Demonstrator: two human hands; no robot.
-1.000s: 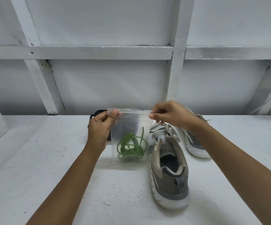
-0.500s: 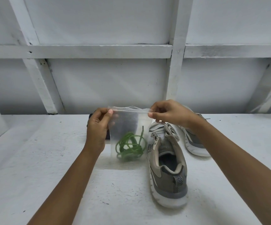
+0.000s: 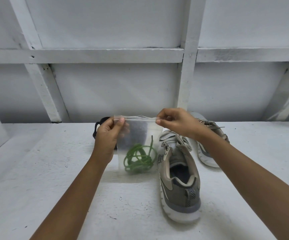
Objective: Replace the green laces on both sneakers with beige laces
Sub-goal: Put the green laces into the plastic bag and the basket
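Both hands are raised at the centre of the frame, holding a clear bag (image 3: pixel 137 134) by its top edge above the white table (image 3: pixel 36 187). The left hand (image 3: pixel 108 137) pinches the bag's upper left corner between thumb and fingers, and some of its fingers show through the plastic from behind. The right hand (image 3: pixel 175 123) pinches the upper right corner with thumb and forefinger, its other fingers curled. The top strip is stretched straight between the two grips.

The green laces (image 3: pixel 138 160) lie inside the bag as a loose coil at its bottom, with one end sticking up along the right side. The bag hangs upright. I cannot tell whether its lower edge touches the table.

Just right of the bag, a grey and beige sneaker (image 3: pixel 178 184) stands on the table with its heel toward the bottom of the frame and its toe pointing away. Beige laces (image 3: pixel 183 142) are threaded through it. A second sneaker (image 3: pixel 205 155) stands farther right and back, partly hidden by the right wrist and forearm, and also carries beige laces.

A black object (image 3: pixel 97 126) with a loop at its edge sits behind the left hand, mostly hidden. White wall panels with white beams (image 3: pixel 188 66) fill the upper half of the frame.
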